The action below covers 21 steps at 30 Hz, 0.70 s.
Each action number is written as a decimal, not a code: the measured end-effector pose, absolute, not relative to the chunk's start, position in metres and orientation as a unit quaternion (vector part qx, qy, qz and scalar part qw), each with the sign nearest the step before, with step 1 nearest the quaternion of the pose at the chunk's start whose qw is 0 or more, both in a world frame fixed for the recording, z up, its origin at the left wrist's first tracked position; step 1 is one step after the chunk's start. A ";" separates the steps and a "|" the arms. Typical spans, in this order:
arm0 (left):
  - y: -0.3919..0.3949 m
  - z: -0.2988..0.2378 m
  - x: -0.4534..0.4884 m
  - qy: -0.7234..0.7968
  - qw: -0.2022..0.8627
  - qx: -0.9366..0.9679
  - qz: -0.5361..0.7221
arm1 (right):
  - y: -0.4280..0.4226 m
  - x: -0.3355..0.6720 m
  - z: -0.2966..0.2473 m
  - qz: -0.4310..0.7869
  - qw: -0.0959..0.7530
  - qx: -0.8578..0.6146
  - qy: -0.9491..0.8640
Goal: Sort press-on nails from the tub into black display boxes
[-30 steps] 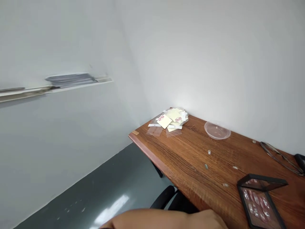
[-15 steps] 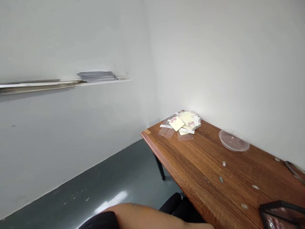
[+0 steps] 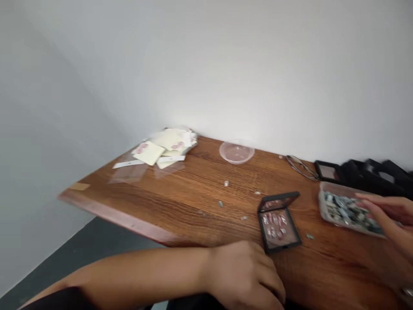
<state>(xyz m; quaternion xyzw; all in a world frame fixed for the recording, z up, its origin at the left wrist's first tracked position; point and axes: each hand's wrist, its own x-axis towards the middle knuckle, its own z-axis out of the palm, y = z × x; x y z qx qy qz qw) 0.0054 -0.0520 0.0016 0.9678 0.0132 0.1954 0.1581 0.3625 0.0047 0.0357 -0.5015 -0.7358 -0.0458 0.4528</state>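
My left hand (image 3: 247, 275) is at the table's front edge, just in front of a small black case (image 3: 280, 247). Its fingers are curled under, and anything inside them is hidden. The case stands with its lid tilted up, and several small pinkish, shiny pieces (image 3: 274, 226) lie in it. At the right, my right hand (image 3: 392, 215) is over a clear plastic tub (image 3: 325, 213) full of small grey-green pieces (image 3: 346, 209). Thumb and forefinger are close together there; blur hides whether a piece is between them.
On the wooden table (image 3: 193, 193) are cream cards in clear sleeves (image 3: 150, 153), a round clear plastic lid or dish (image 3: 237, 154), glasses (image 3: 301, 168) and black cases (image 3: 368, 174) along the wall. Several tiny pieces (image 3: 220, 203) lie scattered on the wood.
My view has swung right, bringing the tub, the black cases and my right hand into sight. My left hand now shows at the table edge; before, only its forearm was visible.
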 end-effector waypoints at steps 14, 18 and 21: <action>-0.026 -0.003 -0.005 0.045 0.028 0.940 0.337 | -0.024 0.298 0.041 -0.020 0.371 -0.321 -0.871; -0.024 -0.008 -0.007 0.105 0.008 0.935 0.339 | -0.028 0.279 0.036 -0.039 0.308 -0.294 -0.904; -0.024 -0.009 -0.007 0.142 0.015 0.935 0.325 | -0.030 0.269 0.028 -0.065 0.276 -0.285 -0.916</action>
